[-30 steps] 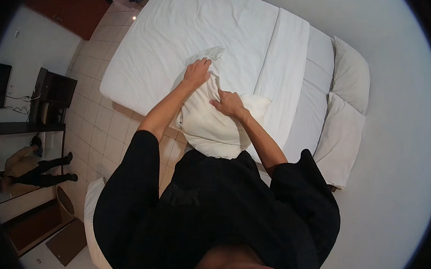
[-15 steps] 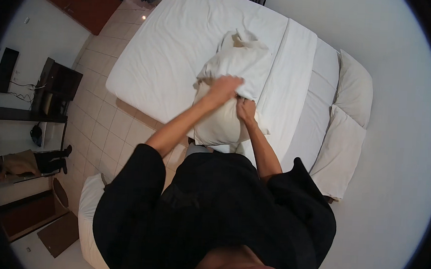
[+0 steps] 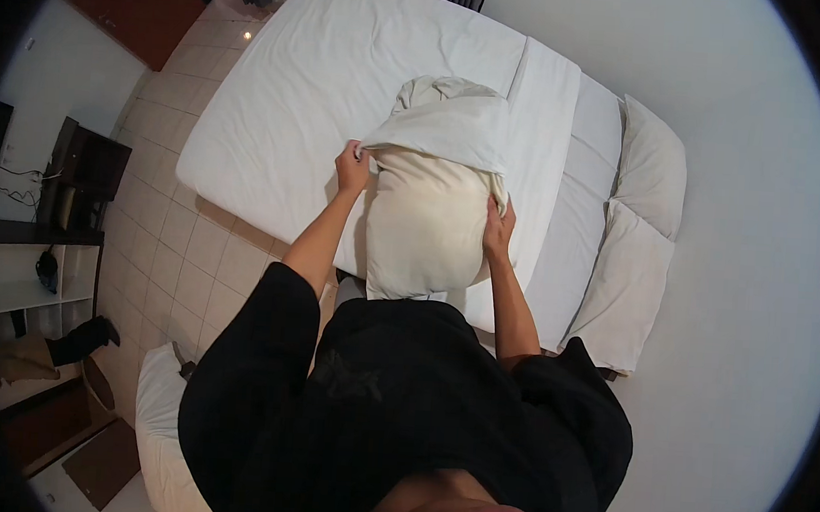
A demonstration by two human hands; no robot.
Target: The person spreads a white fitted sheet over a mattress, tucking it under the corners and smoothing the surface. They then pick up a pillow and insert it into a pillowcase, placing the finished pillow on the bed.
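A cream pillow (image 3: pixel 428 229) lies lengthwise on the bed in front of me, its near end close to my body. Its far half is inside a white pillowcase (image 3: pixel 450 132), whose open edge runs across the pillow's middle. My left hand (image 3: pixel 350 170) is closed on the left corner of that edge, pulled out sideways from the pillow. At the right side, my right hand (image 3: pixel 499 226) grips the hanging edge of the case against the pillow. The case's far end is crumpled and loose.
The bed has a white sheet (image 3: pixel 278 107) with a folded-back band. Two pillows (image 3: pixel 624 288) stand along the wall at the right. Tiled floor (image 3: pixel 173 213) and dark shelving (image 3: pixel 82 170) are at the left, with a person's leg (image 3: pixel 86 339) nearby. Another white-covered bed (image 3: pixel 170 420) is at lower left.
My hands have moved apart to opposite sides of the pillow. The pillowcase edge, bunched before, is now spread across it, and more of the cream pillow shows.
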